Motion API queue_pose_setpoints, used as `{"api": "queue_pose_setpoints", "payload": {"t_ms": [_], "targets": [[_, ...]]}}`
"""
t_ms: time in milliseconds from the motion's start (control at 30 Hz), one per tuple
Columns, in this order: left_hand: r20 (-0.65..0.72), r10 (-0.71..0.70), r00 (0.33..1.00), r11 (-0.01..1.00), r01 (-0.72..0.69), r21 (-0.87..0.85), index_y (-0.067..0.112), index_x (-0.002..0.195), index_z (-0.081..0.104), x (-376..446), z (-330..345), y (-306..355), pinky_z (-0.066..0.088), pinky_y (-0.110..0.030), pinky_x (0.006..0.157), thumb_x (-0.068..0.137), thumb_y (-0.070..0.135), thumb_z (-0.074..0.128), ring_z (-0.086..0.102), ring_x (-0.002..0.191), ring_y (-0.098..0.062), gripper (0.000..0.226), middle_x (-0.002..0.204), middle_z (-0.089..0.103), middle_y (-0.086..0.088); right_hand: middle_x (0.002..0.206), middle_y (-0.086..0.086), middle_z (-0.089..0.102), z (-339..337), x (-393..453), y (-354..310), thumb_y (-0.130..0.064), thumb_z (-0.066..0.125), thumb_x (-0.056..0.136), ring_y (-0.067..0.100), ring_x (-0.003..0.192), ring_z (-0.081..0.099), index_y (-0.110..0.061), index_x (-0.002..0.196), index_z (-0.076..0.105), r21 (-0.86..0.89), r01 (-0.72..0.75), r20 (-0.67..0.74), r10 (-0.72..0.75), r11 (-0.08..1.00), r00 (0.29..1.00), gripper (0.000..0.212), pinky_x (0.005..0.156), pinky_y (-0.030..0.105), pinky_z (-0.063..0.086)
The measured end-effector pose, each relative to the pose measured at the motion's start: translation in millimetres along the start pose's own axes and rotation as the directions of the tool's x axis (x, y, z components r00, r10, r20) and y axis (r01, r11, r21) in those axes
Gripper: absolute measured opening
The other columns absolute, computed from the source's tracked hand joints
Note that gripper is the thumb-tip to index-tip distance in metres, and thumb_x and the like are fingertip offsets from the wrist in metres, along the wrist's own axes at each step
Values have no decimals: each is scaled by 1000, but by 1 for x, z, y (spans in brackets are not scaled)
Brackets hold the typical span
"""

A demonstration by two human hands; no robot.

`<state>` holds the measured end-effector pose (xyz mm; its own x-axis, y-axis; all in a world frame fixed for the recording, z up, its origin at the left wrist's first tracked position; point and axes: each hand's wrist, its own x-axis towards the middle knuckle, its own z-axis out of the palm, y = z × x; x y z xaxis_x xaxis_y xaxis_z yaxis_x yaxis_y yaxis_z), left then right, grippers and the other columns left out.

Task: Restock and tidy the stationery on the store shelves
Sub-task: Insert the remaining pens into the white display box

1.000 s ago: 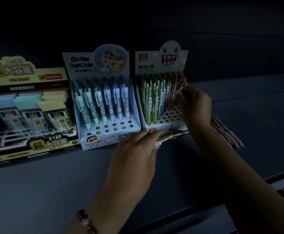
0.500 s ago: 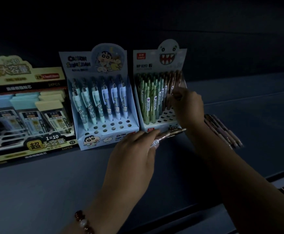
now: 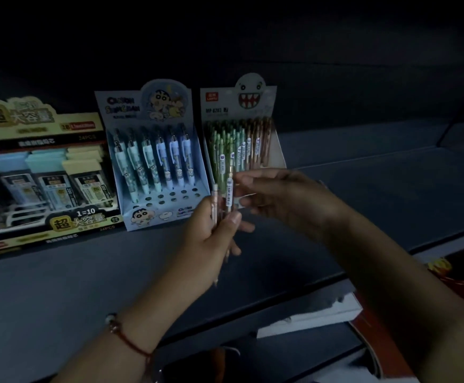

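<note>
My left hand [image 3: 211, 239] grips a small bunch of pink mechanical pencils [image 3: 214, 205] upright, in front of the ghost-face display box [image 3: 253, 106]. My right hand [image 3: 277, 197] pinches one pencil [image 3: 229, 189] of that bunch near its labelled upper part. The ghost-face box holds several green and brown pencils [image 3: 233, 145] standing in its holes. To its left, the blue cartoon display box [image 3: 153, 172] holds one row of pens.
A yellow box of pencil leads [image 3: 40, 172] stands at the far left of the dark shelf [image 3: 87, 286]. A white box [image 3: 316, 316] and red printed items [image 3: 462, 269] lie below the shelf edge on the right. The shelf's right part is dim.
My left hand lifted the pencils from lying at the box front to upright. My right hand left the ghost-face box and came down to pinch one of them. The view shifted.
</note>
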<state>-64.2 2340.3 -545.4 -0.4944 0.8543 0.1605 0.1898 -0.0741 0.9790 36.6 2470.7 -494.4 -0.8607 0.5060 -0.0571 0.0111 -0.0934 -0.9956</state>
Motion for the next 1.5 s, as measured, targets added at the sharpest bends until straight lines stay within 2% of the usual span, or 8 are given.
{"api": "queue_pose_setpoints", "payload": {"t_ms": [133, 333, 500, 667, 833, 1000, 1200, 1500], "targets": [[61, -17, 998, 997, 22, -75, 23, 112, 53, -20, 12, 11, 42, -17, 46, 101, 24, 47, 60, 62, -17, 13, 91, 75, 1, 79, -6, 70, 9, -18, -5, -19, 69, 86, 7, 74, 65, -17, 91, 70, -176, 25, -111, -45, 984, 993, 5, 71, 21, 54], [93, -155, 984, 964, 171, -205, 7, 108, 56, -46, 19, 24, 40, -21, 40, 100, 38, 40, 60, 55, -15, 36, 83, 75, -6, 79, 6, 68, 21, -50, -8, -14, 65, 90, 14, 72, 65, -8, 86, 67, -32, 0, -233, -7, 999, 973, 7, 62, 20, 55], [-104, -229, 968, 965, 211, -157, 21, 110, 56, -53, 15, 26, 22, -21, 38, 103, 40, 35, 33, 45, -10, 29, 64, 55, -1, 79, 6, 68, 10, -63, -10, -19, 57, 94, 19, 76, 66, -9, 91, 67, 41, -52, -335, 62, 998, 940, 15, 69, 27, 55], [-171, -44, 984, 972, 82, 218, 31, 97, 54, -50, 15, 33, 35, -29, 53, 101, 30, 45, 46, 54, -14, 10, 77, 60, -4, 79, 7, 62, 10, -67, 0, -8, 44, 98, 19, 72, 59, -9, 94, 64, 332, -45, -396, 182, 942, 900, 21, 67, 28, 49], [-17, 327, 945, 674, -221, 705, 29, 128, 59, -55, 10, 25, 44, -26, 74, 96, 25, 57, 56, 91, -9, 32, 106, 60, 12, 78, 6, 65, 7, -58, 12, -2, 48, 95, 17, 70, 60, -9, 100, 67, 311, -64, -372, 184, 948, 910, 20, 70, 28, 49], [200, 500, 842, 360, -413, 836, 16, 124, 66, -39, 3, 3, 50, -38, 71, 83, 7, 74, 58, 87, -24, 43, 98, 63, 0, 75, 7, 65, 3, -36, 9, -4, 61, 91, 16, 70, 62, -9, 88, 69, 100, 96, -494, -34, 990, 869, 11, 60, 23, 51], [210, 600, 772, 348, -488, 800, 19, 119, 70, -22, 6, -5, 48, -33, 71, 80, 4, 75, 57, 87, -21, 42, 98, 65, 1, 77, -5, 74, -9, -15, 11, -3, 61, 92, 5, 71, 68, -16, 91, 72, 13, 283, -528, -234, 959, 816, 17, 63, 18, 52], [163, 535, 829, 491, -462, 739, 22, 123, 67, 6, 13, -28, 53, -37, 70, 84, 14, 65, 61, 85, -19, 40, 99, 66, 5, 79, -7, 73, -27, 38, 16, -9, 66, 90, 4, 73, 67, -21, 95, 71, -127, 362, -685, -346, 923, 641, 14, 66, 17, 51]]}}
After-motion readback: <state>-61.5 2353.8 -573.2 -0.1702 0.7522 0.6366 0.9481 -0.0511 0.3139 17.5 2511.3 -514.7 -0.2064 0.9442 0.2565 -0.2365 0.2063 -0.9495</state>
